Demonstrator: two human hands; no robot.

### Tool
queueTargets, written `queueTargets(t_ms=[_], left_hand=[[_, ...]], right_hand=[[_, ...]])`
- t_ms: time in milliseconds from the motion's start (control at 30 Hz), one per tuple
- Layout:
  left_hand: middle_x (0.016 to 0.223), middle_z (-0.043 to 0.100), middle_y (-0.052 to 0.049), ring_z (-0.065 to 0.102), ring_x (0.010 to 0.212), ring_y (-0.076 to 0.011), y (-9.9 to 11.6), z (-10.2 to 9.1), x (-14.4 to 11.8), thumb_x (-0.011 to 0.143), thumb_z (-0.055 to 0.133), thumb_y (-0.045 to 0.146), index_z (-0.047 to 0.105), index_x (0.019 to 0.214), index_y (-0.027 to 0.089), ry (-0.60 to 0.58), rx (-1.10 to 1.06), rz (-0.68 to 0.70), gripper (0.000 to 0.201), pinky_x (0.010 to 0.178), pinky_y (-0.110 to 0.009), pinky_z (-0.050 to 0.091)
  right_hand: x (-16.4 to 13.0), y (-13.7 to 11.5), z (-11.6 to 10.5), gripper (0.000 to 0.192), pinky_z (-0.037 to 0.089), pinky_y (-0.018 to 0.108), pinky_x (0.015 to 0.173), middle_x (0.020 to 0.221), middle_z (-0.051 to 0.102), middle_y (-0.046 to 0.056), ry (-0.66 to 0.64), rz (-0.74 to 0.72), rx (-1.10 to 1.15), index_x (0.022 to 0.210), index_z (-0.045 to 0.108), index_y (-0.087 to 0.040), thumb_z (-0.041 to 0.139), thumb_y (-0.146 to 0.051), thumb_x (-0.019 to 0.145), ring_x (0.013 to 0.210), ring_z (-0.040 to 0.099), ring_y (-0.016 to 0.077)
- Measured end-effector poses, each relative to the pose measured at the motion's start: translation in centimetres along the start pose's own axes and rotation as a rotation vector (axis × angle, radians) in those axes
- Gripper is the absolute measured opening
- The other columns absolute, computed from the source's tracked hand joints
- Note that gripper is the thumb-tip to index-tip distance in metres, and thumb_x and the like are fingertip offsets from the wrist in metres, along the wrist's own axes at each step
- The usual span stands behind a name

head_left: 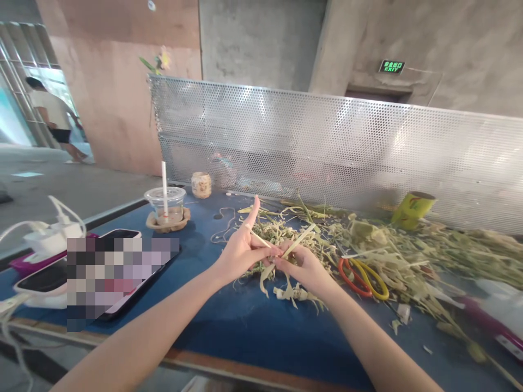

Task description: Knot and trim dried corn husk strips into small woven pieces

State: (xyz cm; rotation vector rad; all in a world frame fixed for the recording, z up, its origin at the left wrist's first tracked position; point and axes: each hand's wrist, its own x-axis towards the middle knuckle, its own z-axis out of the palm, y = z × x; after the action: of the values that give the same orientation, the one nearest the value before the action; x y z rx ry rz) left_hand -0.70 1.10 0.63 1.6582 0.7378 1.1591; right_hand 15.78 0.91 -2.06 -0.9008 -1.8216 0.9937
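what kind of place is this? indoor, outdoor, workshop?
Likely a makeshift craft bench in a semi-open concrete building. Both hands, left hand and right hand, work a pale leaf strip over a blue table strewn with plant cuttings, with scissors nearby. Behind are a perforated metal panel and an exit sign.

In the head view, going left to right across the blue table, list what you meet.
White charger → phone → plastic cup with straw → left hand → right hand → scissors → yellow-green cup lying on its side.
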Motion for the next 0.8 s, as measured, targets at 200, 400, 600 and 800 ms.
queueTargets(t_ms=[200,400,600,800], left_hand=[[0.096,0.067,-0.013,0.062,0.05,-0.0172,-0.2,-0.3,0.0,0.071,0.063,0.021,-0.013,0.136,0.029,0.051,-0.041,-0.017,0.1,0.03,-0.017,0.034],[0.119,0.053,-0.015,0.06,0.059,-0.012,-1.3,-0.7,0.4,0.064,0.07,0.017,-0.029,0.128,0.034,-0.052,-0.058,-0.108,0.12,0.045,-0.022,0.045],[0.082,0.065,-0.006,0.059,0.06,-0.0141,-2.0,-0.6,0.4,0.064,0.07,0.019,-0.029,0.13,0.022,-0.017,0.069,-0.163,0.119,0.053,-0.025,0.045],[0.066,0.065,-0.003,0.059,0.058,-0.0158,-1.9,-1.0,0.2,0.064,0.07,0.022,-0.025,0.132,0.017,-0.077,0.114,-0.235,0.117,0.054,-0.026,0.042]], right_hand=[[0.2,0.0,0.0,0.013,0.04,0.026,0.066,0.075,0.055,0.0,0.072,-0.013,-0.159,0.073,0.054,-0.018,0.053,-0.031,0.075,0.07,0.05,0.0132],[0.4,0.5,-0.4,0.017,0.038,0.034,0.079,0.087,0.061,0.003,0.243,0.017,-0.35,0.078,0.059,-0.02,0.058,-0.035,0.071,0.084,0.053,0.0191],[0.3,0.4,-0.3,0.02,0.036,0.038,0.083,0.085,0.062,0.004,0.204,0.073,-0.465,0.074,0.066,-0.02,0.062,-0.039,0.067,0.089,0.054,0.023],[0.3,0.2,-0.1,0.02,0.038,0.034,0.075,0.076,0.06,0.004,0.273,0.098,-0.52,0.07,0.065,-0.019,0.058,-0.038,0.069,0.081,0.054,0.0215]])
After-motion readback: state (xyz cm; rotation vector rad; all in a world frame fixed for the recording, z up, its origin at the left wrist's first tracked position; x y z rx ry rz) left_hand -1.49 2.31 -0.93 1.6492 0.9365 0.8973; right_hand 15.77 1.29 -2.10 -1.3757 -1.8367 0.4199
